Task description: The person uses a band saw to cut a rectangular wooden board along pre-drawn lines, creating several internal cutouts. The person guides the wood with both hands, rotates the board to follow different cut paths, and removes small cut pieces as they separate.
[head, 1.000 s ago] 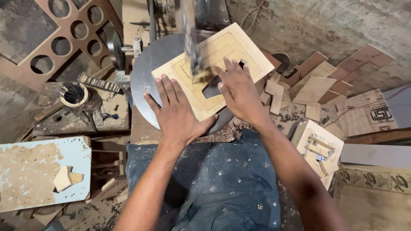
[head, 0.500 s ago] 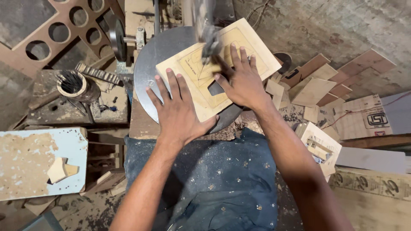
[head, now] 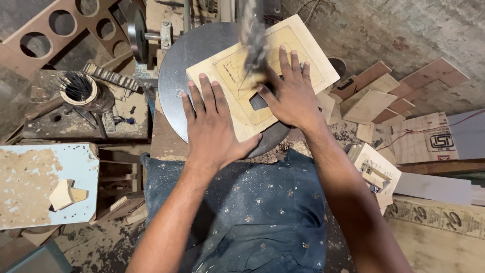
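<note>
Fingers (head: 204,96) of the left hand (head: 214,129) lie spread and flat on a pale plywood panel (head: 308,55), while the right hand (head: 293,96) presses down beside a cut-out opening (head: 258,102), its fingers slightly fanned. The panel rests on a round metal saw table (head: 187,55), under a blurred vertical blade (head: 252,35), seen from the head camera. The cut along the pencilled outline appears to be mid-way; turning the panel would call for steady pressure from both palms. The panel overhangs the table's far-right rim; offcuts (head: 371,103) crowd the right, a tin of nails (head: 81,88) stands well left.
</note>
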